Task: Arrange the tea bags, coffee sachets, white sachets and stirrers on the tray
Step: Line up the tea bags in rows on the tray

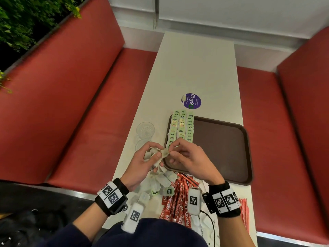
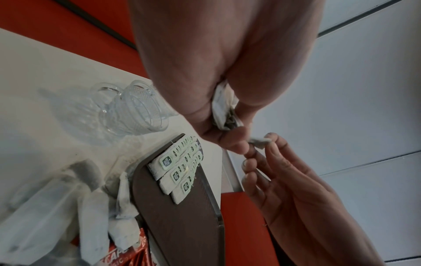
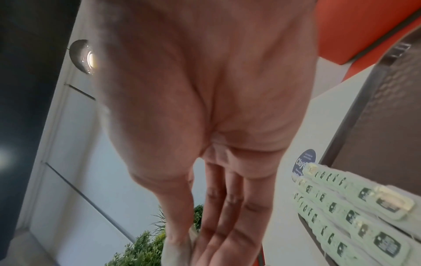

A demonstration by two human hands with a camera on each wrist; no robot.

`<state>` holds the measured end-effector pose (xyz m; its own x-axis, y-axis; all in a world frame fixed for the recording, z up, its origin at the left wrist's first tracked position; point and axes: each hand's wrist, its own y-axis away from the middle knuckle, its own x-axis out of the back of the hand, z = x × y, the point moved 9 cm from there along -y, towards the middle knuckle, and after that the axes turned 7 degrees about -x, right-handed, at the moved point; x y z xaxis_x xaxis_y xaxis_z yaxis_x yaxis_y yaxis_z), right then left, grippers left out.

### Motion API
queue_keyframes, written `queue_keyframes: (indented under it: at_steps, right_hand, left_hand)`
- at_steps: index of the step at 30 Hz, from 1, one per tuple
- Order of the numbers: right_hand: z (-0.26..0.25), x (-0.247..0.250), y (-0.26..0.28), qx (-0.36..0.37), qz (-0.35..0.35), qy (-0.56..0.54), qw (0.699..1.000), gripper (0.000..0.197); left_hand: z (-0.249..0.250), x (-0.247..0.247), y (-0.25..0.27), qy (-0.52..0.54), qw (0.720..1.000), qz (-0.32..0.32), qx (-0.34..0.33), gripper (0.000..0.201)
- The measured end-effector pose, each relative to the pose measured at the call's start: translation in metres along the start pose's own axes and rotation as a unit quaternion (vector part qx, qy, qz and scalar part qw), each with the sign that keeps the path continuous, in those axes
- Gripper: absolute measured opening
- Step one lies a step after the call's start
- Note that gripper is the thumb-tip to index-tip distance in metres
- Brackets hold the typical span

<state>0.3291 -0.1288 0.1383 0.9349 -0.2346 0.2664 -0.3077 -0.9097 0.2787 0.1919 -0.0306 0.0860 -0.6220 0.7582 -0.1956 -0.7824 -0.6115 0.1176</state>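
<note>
Both hands (image 1: 160, 157) pinch one tea bag (image 1: 165, 152); left clutches more.

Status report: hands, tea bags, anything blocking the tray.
Left hand grips a bunch of tea bags. Right hand pinches one tea bag from it. Three rows on the tray. Nothing blocking.

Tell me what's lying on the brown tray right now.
Three rows of tea bags along the tray's left side. The rest looks bare, but both hands cover its near-left corner.
</note>
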Motion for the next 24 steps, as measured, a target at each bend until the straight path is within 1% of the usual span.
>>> queue_keyframes:
  at_steps: [3,7,9,11,13,15,18,24]
  right_hand:
    - [0.000,0.005,0.001,-0.004,0.015,-0.006,1.000,0.005]
    - [0.000,0.011,0.000,-0.003,0.053,0.079,0.995,0.013]
    - [-0.002,0.011,0.000,-0.001,0.050,0.110,0.993,0.020]
    - [-0.005,0.010,0.001,0.000,0.041,0.128,0.991,0.028]
    - [-0.007,0.014,0.002,-0.004,0.043,0.118,0.992,0.034]
    - [-0.007,0.023,0.002,-0.010,0.062,0.092,0.994,0.038]
    - [-0.005,0.029,0.001,-0.019,0.076,0.060,0.995,0.034]
    - [0.002,0.032,-0.002,-0.031,0.123,0.057,0.990,0.008]
  left_hand:
    - [-0.001,-0.001,-0.002,0.000,1.000,0.005,0.007,0.016]
    - [-0.001,-0.001,-0.006,-0.006,1.000,0.015,0.016,0.022]
    - [-0.001,-0.001,-0.007,-0.011,0.999,0.021,0.024,0.023]
    - [-0.003,-0.001,-0.008,-0.009,0.999,0.025,0.032,0.030]
    - [-0.004,-0.002,-0.009,-0.004,0.999,0.023,0.037,0.039]
    - [-0.005,-0.004,-0.010,0.003,0.999,0.011,0.037,0.039]
    - [-0.010,-0.005,-0.011,-0.003,0.999,0.008,0.045,0.033]
    - [-0.004,-0.015,-0.014,-0.012,0.999,0.009,0.031,0.024]
